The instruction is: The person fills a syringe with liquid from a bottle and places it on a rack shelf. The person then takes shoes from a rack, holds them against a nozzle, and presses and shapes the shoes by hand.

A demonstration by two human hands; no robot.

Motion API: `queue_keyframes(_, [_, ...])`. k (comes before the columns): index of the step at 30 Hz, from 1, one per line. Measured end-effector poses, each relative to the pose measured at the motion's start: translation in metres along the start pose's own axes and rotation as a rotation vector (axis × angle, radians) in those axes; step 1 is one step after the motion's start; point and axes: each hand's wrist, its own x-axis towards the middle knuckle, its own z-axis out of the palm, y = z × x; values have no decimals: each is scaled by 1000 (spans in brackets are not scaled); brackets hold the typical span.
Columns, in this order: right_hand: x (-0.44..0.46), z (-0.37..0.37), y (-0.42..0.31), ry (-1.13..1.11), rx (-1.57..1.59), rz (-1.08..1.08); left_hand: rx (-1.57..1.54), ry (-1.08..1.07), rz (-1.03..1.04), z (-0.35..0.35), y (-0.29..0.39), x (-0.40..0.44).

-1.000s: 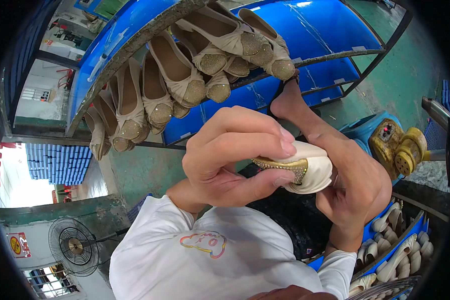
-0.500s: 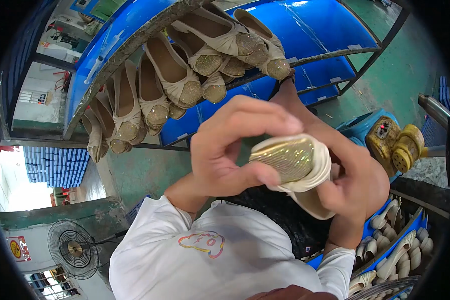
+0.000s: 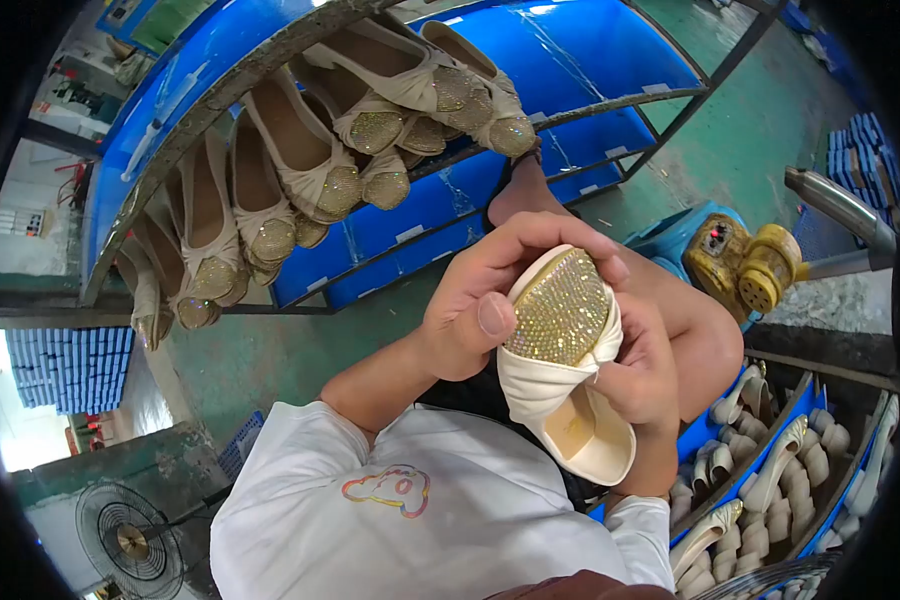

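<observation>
A cream ballet flat (image 3: 548, 385) with a twisted band and a gold rhinestone toe (image 3: 562, 312) is held before my chest, toe up and heel towards me. My left hand (image 3: 470, 305) curls around the toe from the left, its thumb by the toe's edge and its fingers over the top. From the right, my right hand (image 3: 642, 365) grips the shoe's side near the twisted band. The fingers behind the shoe are partly hidden. Its pale insole shows in the opening.
Similar flats (image 3: 300, 150) line a blue-lined rack (image 3: 610, 60) ahead. At right stand a yellow nozzle-like fitting (image 3: 770, 270) and a metal pipe (image 3: 840, 210). More shoes (image 3: 770, 480) fill blue-edged compartments at lower right. A fan (image 3: 130, 535) is at lower left.
The shoe has tilted, so its toe points up and its insole now shows. My left fingers have closed over the toe. The surroundings have shifted left in view.
</observation>
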Motion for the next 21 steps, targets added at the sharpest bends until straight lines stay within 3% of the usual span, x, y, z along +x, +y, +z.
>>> queue_keyframes(5, [-19, 24, 4, 278, -134, 81, -125, 55, -100, 7, -8, -1])
queue_keyframes(9, [-51, 40, 7, 380, -188, -15, -143, 72, -84, -3, -21, 7])
queue_keyframes(10, [-63, 41, 4, 387, -211, 25, -159, 75, -74, -6, -25, 10])
queue_keyframes(14, [-99, 49, 0, 294, -737, -199, -378, 132, -97, -9, -40, 21])
queue_keyframes(16, [-113, 53, 19, 369, -908, -266, -515, 166, -155, -10, -51, 26])
queue_keyframes(21, [-137, 61, 10, 349, -1075, -255, -899, -42, -358, 1, -65, 43])
